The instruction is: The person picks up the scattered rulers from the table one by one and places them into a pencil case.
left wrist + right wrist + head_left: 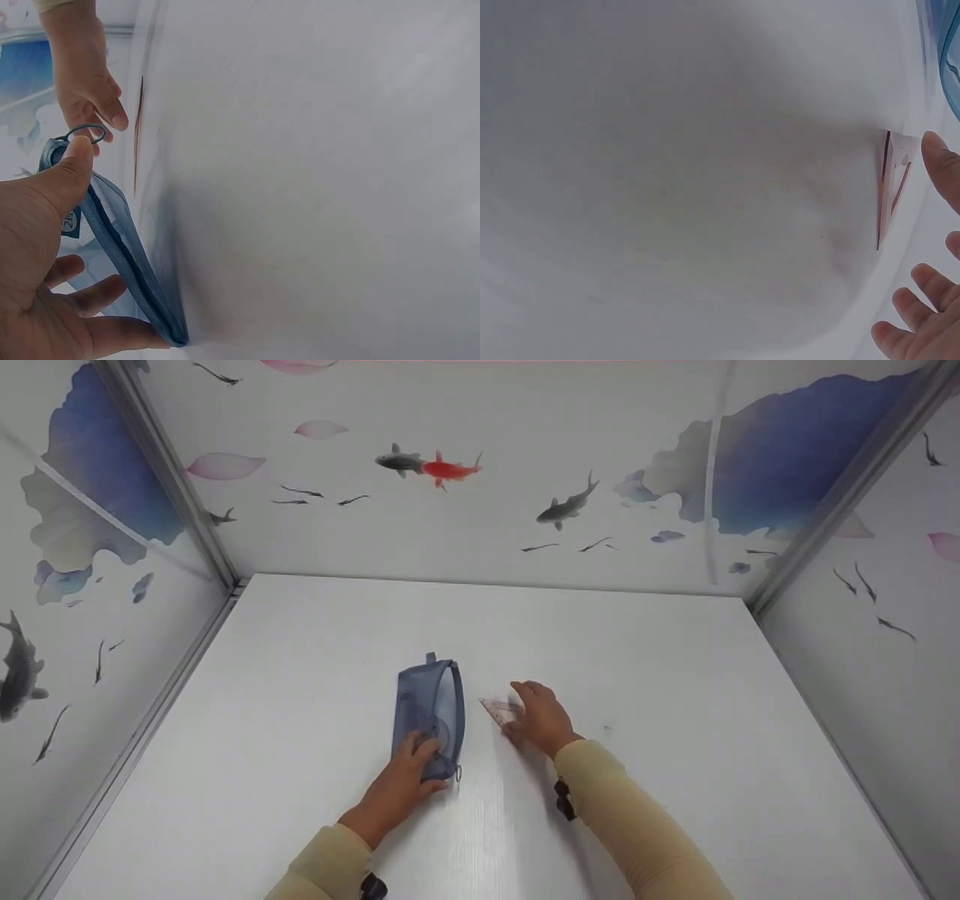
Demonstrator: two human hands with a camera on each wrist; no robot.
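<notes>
A blue mesh pencil case (415,690) lies on the white table, its zipped side bowed apart on the right. My left hand (405,776) grips its near end, thumb by the zip's ring pull (90,126) and fingers bent over the mesh. To the right of the case is a clear triangular set square (887,191) with pinkish edges. Over its right side hovers my right hand (546,718), fingers spread and thumb nearest the set square. In the right wrist view a small gap shows between that thumb and the set square.
The white tabletop (600,660) is bounded by a back wall (487,547) and side walls printed with fish and blue leaves. Metal posts (169,472) stand at the corners. A tiny clear speck (607,727) lies right of my right hand.
</notes>
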